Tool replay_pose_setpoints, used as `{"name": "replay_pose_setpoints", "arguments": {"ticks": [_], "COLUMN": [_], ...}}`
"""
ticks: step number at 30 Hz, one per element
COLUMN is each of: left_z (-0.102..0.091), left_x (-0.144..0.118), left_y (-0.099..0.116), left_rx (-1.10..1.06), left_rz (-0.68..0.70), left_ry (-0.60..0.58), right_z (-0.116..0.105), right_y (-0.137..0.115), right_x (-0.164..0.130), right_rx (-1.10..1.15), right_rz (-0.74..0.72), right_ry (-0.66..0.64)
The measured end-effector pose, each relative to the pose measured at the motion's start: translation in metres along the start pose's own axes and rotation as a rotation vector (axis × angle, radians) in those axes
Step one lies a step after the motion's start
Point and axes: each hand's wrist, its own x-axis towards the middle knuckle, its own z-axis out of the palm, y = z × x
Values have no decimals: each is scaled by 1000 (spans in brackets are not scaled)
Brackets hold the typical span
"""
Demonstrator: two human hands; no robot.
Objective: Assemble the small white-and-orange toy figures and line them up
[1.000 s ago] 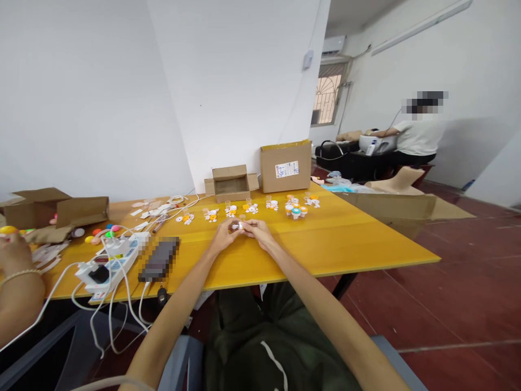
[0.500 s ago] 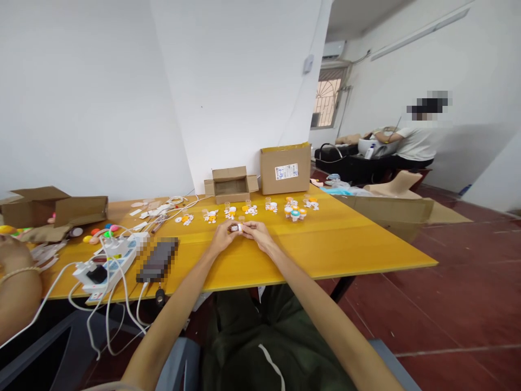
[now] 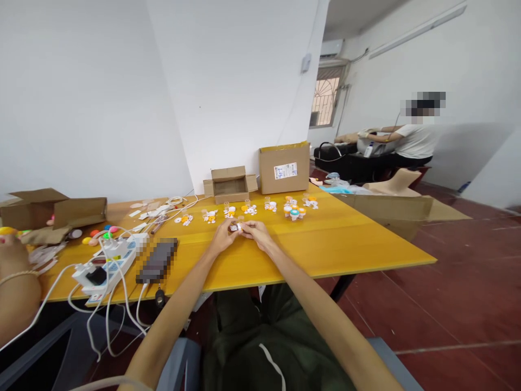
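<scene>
Both hands meet over the middle of the table. Between them is a small part, dark brown at its left and white at its right (image 3: 235, 228), too small to name more exactly. My left hand (image 3: 222, 237) is closed round its dark end. With pinched fingers, my right hand (image 3: 257, 232) grips the white end. Just beyond my hands lie small piles of white and orange plastic pieces (image 3: 210, 216), with clear little cups (image 3: 267, 200) beside them. A cluster of small round containers with teal and orange tops (image 3: 294, 213) stands to the right.
At the back stand an open small carton (image 3: 231, 190) and a larger cardboard box (image 3: 284, 169). On the left are a power strip (image 3: 118, 266) with white cables, a phone (image 3: 158, 260) and another person's arm (image 3: 18, 277). A seated person (image 3: 415, 136) works at the far right.
My hands stay together around the small part with barely any shift. The view has moved slightly. The far person's arms have changed position.
</scene>
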Motion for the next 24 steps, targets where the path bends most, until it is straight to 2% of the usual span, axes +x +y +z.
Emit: {"name": "replay_pose_setpoints", "arguments": {"ticks": [5,11,24], "left_z": [0,-1,-1], "left_x": [0,-1,1], "left_y": [-2,-4,5], "left_rx": [-6,-22,16], "left_rz": [47,21,52], "left_ry": [-6,-14,-18], "right_z": [1,1,6], "right_y": [-1,0,-7], "right_x": [0,1,-5], "right_rx": [-3,-6,16], "right_rz": [2,-6,36], "right_ry": [-3,9,62]}}
